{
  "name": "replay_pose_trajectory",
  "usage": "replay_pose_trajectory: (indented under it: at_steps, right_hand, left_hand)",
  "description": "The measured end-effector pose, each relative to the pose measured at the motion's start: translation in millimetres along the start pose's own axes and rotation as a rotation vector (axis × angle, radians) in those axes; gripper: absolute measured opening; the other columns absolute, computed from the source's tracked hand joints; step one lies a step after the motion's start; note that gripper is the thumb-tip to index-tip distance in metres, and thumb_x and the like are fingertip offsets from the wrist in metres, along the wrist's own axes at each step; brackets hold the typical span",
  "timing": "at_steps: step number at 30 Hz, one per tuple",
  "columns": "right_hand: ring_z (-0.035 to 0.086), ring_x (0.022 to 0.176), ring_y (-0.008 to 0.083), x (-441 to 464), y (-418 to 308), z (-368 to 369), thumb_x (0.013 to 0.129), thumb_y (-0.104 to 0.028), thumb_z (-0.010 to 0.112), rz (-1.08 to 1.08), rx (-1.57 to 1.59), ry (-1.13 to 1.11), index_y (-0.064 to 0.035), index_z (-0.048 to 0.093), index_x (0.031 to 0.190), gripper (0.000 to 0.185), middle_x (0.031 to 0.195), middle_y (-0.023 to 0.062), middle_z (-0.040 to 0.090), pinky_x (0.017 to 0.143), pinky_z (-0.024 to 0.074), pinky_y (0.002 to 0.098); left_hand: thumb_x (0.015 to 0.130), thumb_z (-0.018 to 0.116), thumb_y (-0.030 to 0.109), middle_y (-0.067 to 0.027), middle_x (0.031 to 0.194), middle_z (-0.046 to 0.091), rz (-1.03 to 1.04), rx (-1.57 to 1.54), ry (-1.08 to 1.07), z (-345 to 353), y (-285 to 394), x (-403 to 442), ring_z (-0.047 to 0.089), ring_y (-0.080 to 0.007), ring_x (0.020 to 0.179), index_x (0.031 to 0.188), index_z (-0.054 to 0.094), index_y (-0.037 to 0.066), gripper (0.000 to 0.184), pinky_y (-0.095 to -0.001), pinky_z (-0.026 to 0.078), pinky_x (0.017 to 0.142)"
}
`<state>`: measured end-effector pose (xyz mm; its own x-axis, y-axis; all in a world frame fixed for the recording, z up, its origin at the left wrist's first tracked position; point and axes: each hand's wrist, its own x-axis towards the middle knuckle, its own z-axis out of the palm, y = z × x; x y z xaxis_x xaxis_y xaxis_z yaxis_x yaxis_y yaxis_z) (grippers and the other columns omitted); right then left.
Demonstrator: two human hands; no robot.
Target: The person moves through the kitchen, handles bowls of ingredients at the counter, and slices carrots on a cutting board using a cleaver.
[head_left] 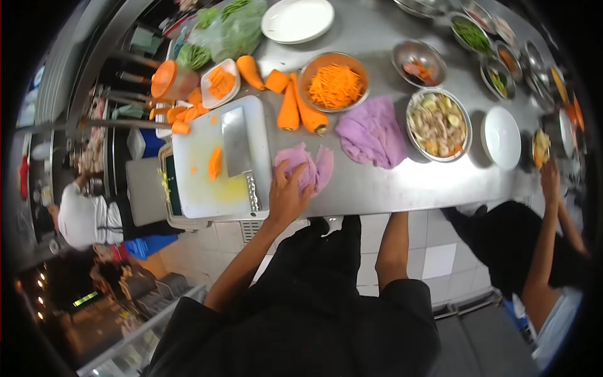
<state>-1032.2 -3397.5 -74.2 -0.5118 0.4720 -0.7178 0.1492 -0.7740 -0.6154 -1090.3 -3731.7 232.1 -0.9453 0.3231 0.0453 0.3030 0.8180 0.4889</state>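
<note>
My left hand is closed on a small pink cloth on the steel counter, just right of the cutting board. Only my right forearm shows; the hand itself is hidden below the counter's front edge. On the white cutting board lie a cleaver, its handle toward me, and an orange carrot piece. A larger purple cloth rests to the right of the pink one. Behind the cloths are whole carrots and a metal bowl of shredded carrot.
A bowl of mixed food, a white bowl and a metal bowl stand to the right. At the back is a white plate. One person works at the far right; another person is at the left.
</note>
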Motion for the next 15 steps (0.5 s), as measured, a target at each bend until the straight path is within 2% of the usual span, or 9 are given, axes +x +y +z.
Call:
replay_pose_trajectory:
  at_steps: [3,4,6,8,9,10,12,13,15]
  right_hand:
    - [0.066,0.097,0.0255,-16,19,-6,0.084,-0.019,0.07,-0.09,-0.233,-0.003,-0.0077,0.06,0.122,0.041,0.11,0.0145,0.066,0.078,0.0553,0.0368]
    - [0.066,0.097,0.0252,-26,30,-15,0.084,-0.019,0.07,-0.282,-0.553,-0.082,-0.0077,0.061,0.122,0.04,0.109,0.0145,0.066,0.077,0.0556,0.0362]
    - [0.067,0.096,0.0246,-74,53,-37,0.084,-0.018,0.07,-0.956,-1.275,-0.317,-0.0077,0.063,0.12,0.039,0.108,0.0145,0.068,0.076,0.0561,0.0349]
    - [0.069,0.073,0.0235,-194,-41,33,0.082,-0.013,0.069,0.194,-1.642,-0.836,-0.0026,0.07,0.103,0.023,0.085,0.0143,0.071,0.067,0.0559,0.0313]
    - [0.066,0.057,0.0236,-233,-59,41,0.081,-0.008,0.067,0.236,-1.388,-0.853,-0.0024,0.07,0.101,0.021,0.078,0.0134,0.071,0.061,0.0544,0.0315]
    - [0.067,0.062,0.0274,-250,-72,49,0.086,-0.013,0.062,0.095,-1.143,-0.955,-0.0022,0.07,0.095,0.016,0.075,0.0151,0.069,0.061,0.0541,0.0339]
    - [0.069,0.065,0.0244,-277,-114,95,0.09,-0.008,0.054,-0.374,-1.083,-0.719,-0.003,0.068,0.095,0.017,0.074,0.0109,0.068,0.067,0.055,0.0383]
    - [0.065,0.086,0.0299,-257,-109,114,0.086,-0.008,0.057,-0.697,-1.043,-0.554,-0.0047,0.065,0.106,0.022,0.094,0.0149,0.067,0.077,0.0522,0.0422]
    - [0.053,0.119,0.0393,-226,-105,149,0.077,-0.011,0.067,-1.265,-1.018,-0.065,-0.0087,0.056,0.129,0.053,0.133,0.0239,0.053,0.095,0.0444,0.0496]
  left_hand:
    - [0.075,0.078,0.021,-0.0203,0.13,0.043,0.079,0.19,-0.029,4,4,3,0.05,-0.0406,0.111,0.123,0.059,0.015,0.052,-0.0486,0.044,0.092]
    - [0.075,0.078,0.021,-0.0203,0.13,0.043,0.109,0.192,-0.039,6,2,5,0.05,-0.0406,0.111,0.123,0.059,0.015,0.052,-0.0486,0.044,0.092]
    - [0.077,0.077,0.022,-0.0198,0.125,0.044,0.11,0.172,-0.056,15,-7,11,0.047,-0.0411,0.113,0.119,0.06,0.013,0.046,-0.0496,0.042,0.095]
    - [0.078,0.075,0.021,-0.02,0.123,0.045,0.107,0.165,-0.122,23,-18,16,0.047,-0.0411,0.113,0.117,0.06,0.012,0.042,-0.0507,0.042,0.094]
    - [0.08,0.074,0.019,-0.0201,0.121,0.046,0.065,0.167,-0.156,25,-17,21,0.047,-0.0411,0.112,0.114,0.06,0.011,0.038,-0.0518,0.042,0.093]
    - [0.084,0.068,0.018,-0.0215,0.115,0.048,0.085,0.166,-0.156,24,-13,25,0.047,-0.0413,0.111,0.112,0.06,0.008,0.031,-0.0525,0.04,0.093]
    - [0.086,0.064,0.019,-0.0225,0.111,0.049,0.366,0.246,-0.158,31,-38,27,0.047,-0.0419,0.11,0.112,0.059,0.005,0.03,-0.0523,0.04,0.092]
    - [0.088,0.06,0.02,-0.0236,0.108,0.05,0.601,0.284,-0.114,39,-48,38,0.047,-0.0425,0.109,0.111,0.058,0.002,0.029,-0.0522,0.039,0.092]
    - [0.09,0.052,0.022,-0.0287,0.105,0.051,0.485,0.278,-0.087,49,-47,44,0.047,-0.0452,0.109,0.111,0.055,-0.004,0.033,-0.0523,0.037,0.094]
